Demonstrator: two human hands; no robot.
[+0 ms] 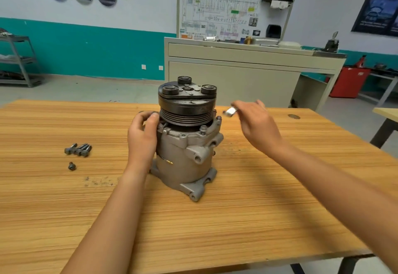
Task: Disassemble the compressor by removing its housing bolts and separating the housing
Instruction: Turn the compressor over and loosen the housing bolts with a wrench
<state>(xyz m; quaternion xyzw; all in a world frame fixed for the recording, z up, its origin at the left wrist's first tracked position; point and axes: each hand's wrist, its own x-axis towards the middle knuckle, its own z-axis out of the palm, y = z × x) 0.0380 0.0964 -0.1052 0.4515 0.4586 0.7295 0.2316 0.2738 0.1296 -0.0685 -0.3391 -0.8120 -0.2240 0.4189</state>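
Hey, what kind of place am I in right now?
Probably an automotive training workshop: a compressor stands on a wooden table with loose bolts, and a wiring-diagram board stands behind.

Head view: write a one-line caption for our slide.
Left hand grips the upright compressor; right hand holds a small silver object; loose bolts lie nearby.
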